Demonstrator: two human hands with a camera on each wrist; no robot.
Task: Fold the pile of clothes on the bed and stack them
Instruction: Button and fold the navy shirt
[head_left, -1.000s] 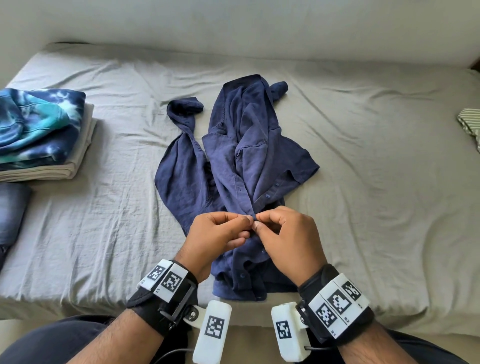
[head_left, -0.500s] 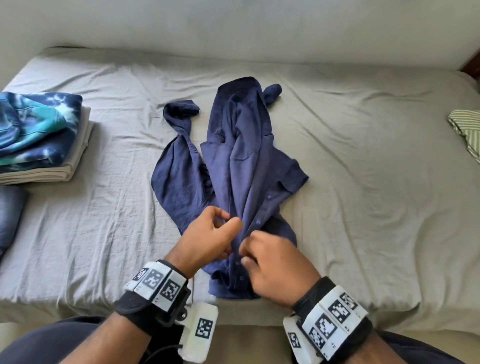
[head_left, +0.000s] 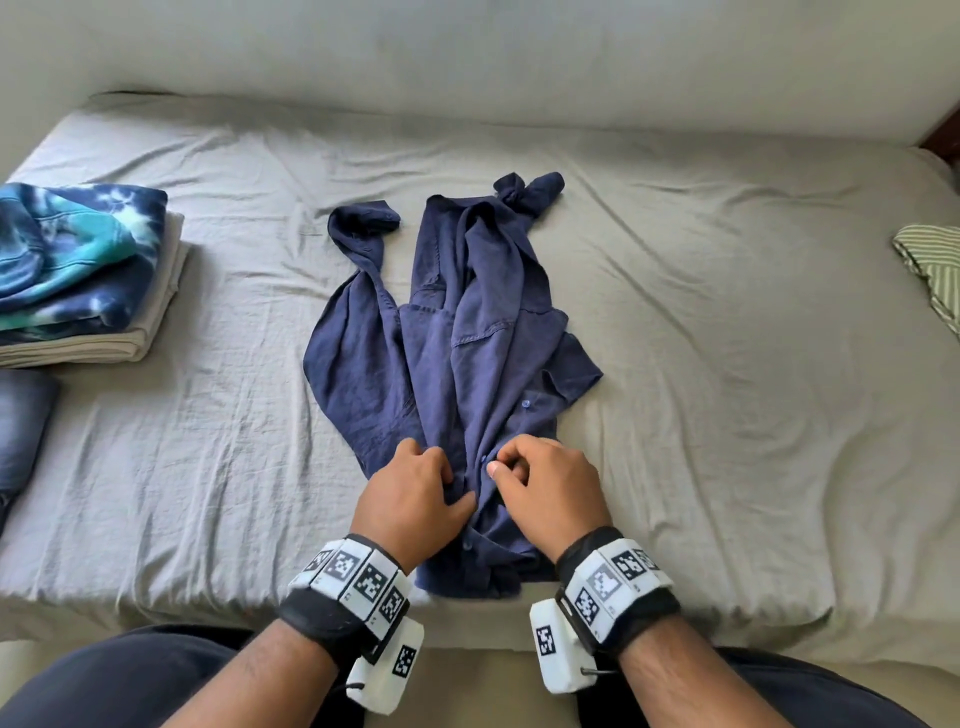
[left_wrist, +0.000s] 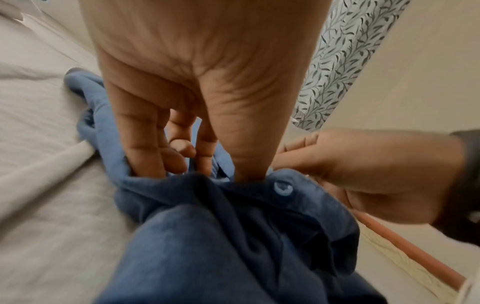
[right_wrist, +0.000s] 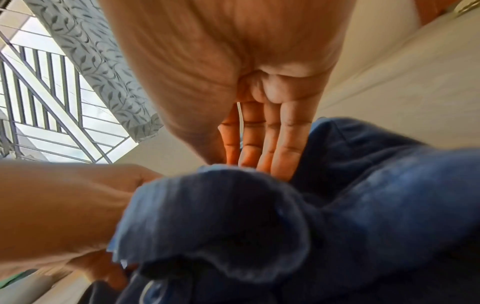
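The navy button-up shirt (head_left: 457, 364), soft and limp, lies crumpled mid-bed (head_left: 727, 415) before you, best taken by its firmer button placket, where your left hand (head_left: 413, 499) and right hand (head_left: 545, 488) curl their fingers (left_wrist: 145, 144), pinching the cloth beside a button (left_wrist: 283, 187).

Soft, even daylight fills the head view, with faint shadows in the creases of the bed (head_left: 727, 415) and its far edge bowed by the wide lens. The right wrist view shows a bright, blown-out window (right_wrist: 52, 115) at upper left; both wrist views are blurred up close and smeared toward the edges
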